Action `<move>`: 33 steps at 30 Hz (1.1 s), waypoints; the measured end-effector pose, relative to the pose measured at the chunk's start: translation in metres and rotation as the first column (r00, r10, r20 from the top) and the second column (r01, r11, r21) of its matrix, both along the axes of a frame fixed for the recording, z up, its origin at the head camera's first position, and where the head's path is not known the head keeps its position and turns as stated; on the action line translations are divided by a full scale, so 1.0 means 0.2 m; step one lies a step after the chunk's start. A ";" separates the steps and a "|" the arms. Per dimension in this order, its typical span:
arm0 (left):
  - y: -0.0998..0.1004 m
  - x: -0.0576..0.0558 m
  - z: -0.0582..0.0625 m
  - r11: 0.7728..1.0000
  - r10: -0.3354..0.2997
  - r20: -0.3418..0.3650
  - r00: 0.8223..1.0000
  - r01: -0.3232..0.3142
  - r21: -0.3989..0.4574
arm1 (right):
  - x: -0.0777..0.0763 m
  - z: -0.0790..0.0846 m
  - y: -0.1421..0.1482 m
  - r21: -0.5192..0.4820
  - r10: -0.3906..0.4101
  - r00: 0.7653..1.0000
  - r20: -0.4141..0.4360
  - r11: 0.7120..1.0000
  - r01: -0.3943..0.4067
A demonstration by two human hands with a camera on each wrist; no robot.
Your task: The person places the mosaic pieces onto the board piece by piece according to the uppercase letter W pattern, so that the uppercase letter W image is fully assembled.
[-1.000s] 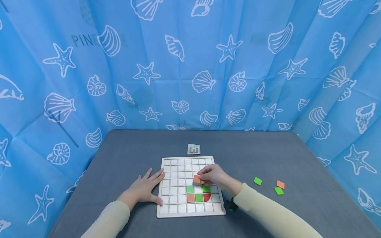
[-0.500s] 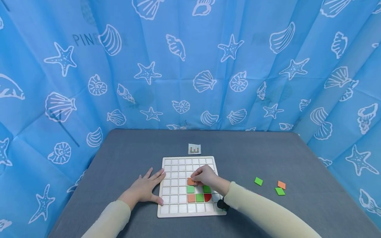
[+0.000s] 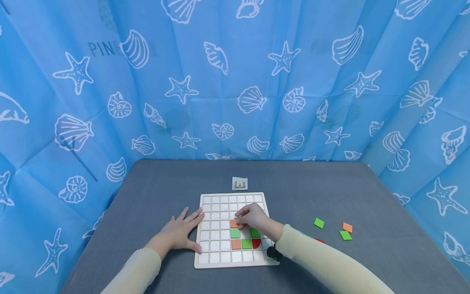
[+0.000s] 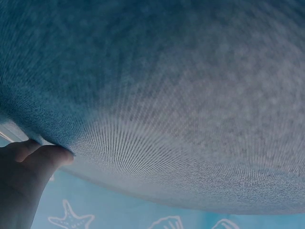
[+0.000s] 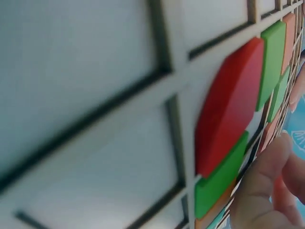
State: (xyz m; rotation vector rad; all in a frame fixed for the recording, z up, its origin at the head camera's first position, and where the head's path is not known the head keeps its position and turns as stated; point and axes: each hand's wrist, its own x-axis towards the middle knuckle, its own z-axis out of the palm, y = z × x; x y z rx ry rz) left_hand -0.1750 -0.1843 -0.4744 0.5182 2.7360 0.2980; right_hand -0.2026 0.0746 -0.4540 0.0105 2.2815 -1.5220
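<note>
My right hand [image 3: 253, 217] pinches an orange square tile [image 3: 233, 223] at its right edge. That tile lies at a cell of the white grid board [image 3: 214, 264], directly above a light green tile [image 3: 235, 233]. Below are another orange tile [image 3: 236, 244], a green tile [image 3: 246, 243] and a red rounded tile [image 3: 256, 243]; one more green tile [image 3: 255, 233] sits beside my right wrist. In the right wrist view, fingertips [image 5: 283, 140] touch the far orange tile. My left hand [image 3: 180, 232] rests with spread fingers on the board's left edge.
Loose green tiles [image 3: 319, 223] and an orange tile [image 3: 347, 227] lie on the grey table [image 3: 293, 183] at right. A red piece [image 3: 320, 240] shows partly behind the right sleeve. Beyond the board lies a small pattern card [image 3: 240, 183]. A blue curtain [image 3: 220, 81] hangs behind.
My right hand has moved left and lowered the orange tile from above the board to the cell over the light green tile. My left hand has stayed on the board's edge.
</note>
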 end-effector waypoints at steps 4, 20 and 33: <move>0.00 0.00 0.01 1.000 0.001 0.004 1.000 -0.001 0.002 | 0.00 0.03 0.03 -0.019 -0.002 1.000 0.003 1.000 0.002; 0.00 0.00 0.00 1.000 -0.010 0.014 1.000 0.010 0.028 | 0.01 0.18 0.41 0.090 -0.066 0.995 -0.072 0.993 0.072; -0.01 -0.01 0.00 0.999 -0.030 0.015 0.999 0.030 0.028 | -0.02 0.21 0.84 0.141 0.064 0.982 -0.178 0.989 -0.039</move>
